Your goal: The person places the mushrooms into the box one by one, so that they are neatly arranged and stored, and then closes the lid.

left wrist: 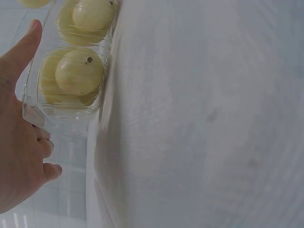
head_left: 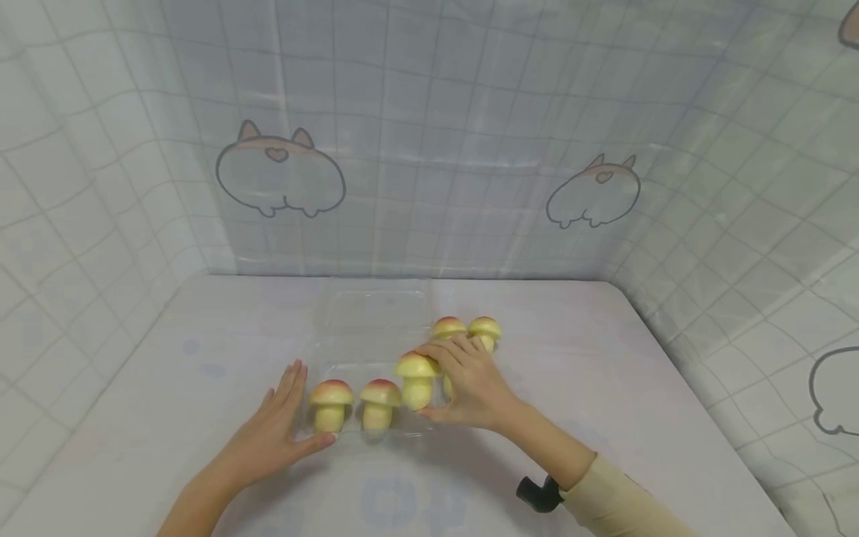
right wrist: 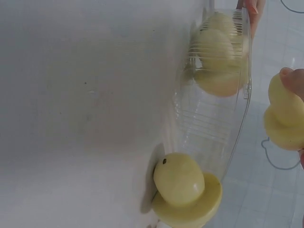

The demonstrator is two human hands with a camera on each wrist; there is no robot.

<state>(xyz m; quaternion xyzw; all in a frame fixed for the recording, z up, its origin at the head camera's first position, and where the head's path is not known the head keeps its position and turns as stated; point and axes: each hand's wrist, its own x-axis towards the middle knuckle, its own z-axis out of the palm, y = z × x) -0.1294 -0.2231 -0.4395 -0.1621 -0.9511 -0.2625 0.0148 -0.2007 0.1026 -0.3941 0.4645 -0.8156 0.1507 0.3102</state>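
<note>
My right hand (head_left: 473,384) pinches a yellow toy mushroom (head_left: 417,391) with a reddish cap, between thumb and fingers. It is held up over the right end of a clear plastic clamshell box (head_left: 416,431), whose lid (head_left: 376,307) lies folded back. Inside the box stand a left mushroom (head_left: 329,418) and a middle mushroom (head_left: 377,416), both cap up. My left hand (head_left: 268,432) lies along the box's left end with straight fingers, its thumb (left wrist: 28,40) at the near rim. In the right wrist view, another mushroom (right wrist: 178,180) is beside the box.
Two more mushrooms, one left (head_left: 448,326) and one right (head_left: 485,328), are on the white table (head_left: 590,358) behind my right hand. A black curved object (head_left: 539,494) sits at my right wrist. A tile-patterned sheet (head_left: 429,149) encloses the table's back and sides.
</note>
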